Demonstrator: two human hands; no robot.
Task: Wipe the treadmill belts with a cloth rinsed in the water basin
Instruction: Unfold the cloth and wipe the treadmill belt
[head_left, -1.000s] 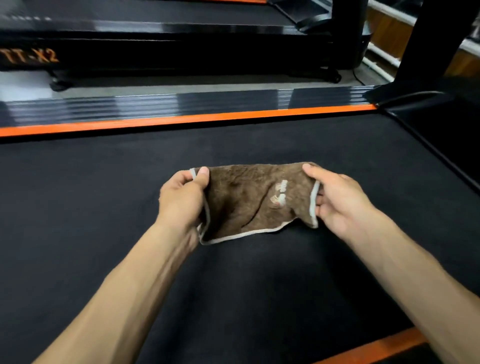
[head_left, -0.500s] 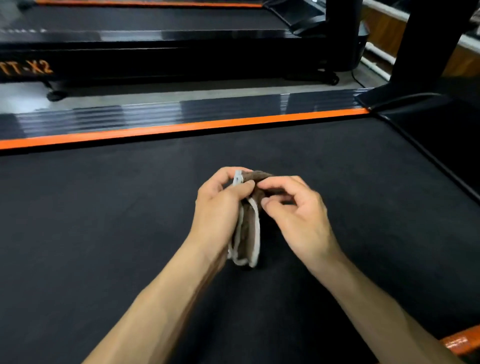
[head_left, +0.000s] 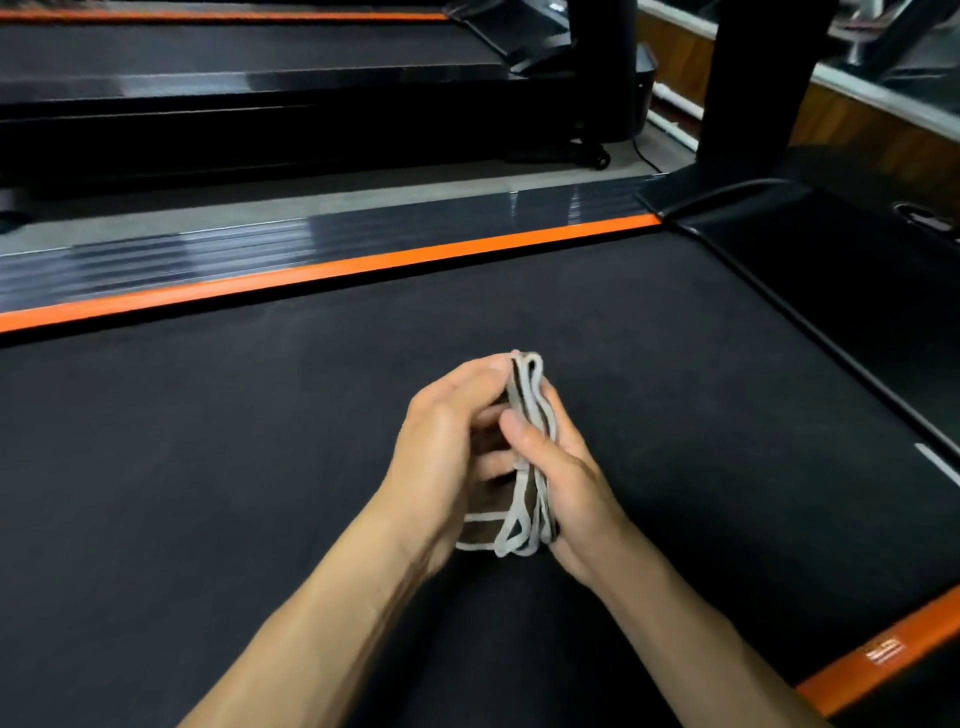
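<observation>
Cloth look: the cloth is brown and plush, edged all round with a pale grey-white binding. It is folded into a narrow, thick bundle, so that several runs of the binding lie stacked side by side along its near edge and loop together at its lower corner.
Cloth axis: the bundle's long axis runs away from the person, from the looped corner down by the wrists to the top end that pokes out just beyond the fingertips. It stands on edge between the palms, tilted a little.
Left hand: the left hand lies against the bundle's left face, fingers curled round it and reaching to its top end.
Right hand: the right hand closes on the opposite face, its thumb laid across the binding at about mid-length.
Grip state: both hands are clamped together on the cloth, palms facing each other with the fabric sandwiched between them.
Cloth place: held above the treadmill belt; I cannot tell whether its lower corner touches the surface.
Beyond the grip: an orange side rail runs along the belt's far edge, past the fingertips.
Right of the grip: a black motor cover and a dark upright post.
</observation>
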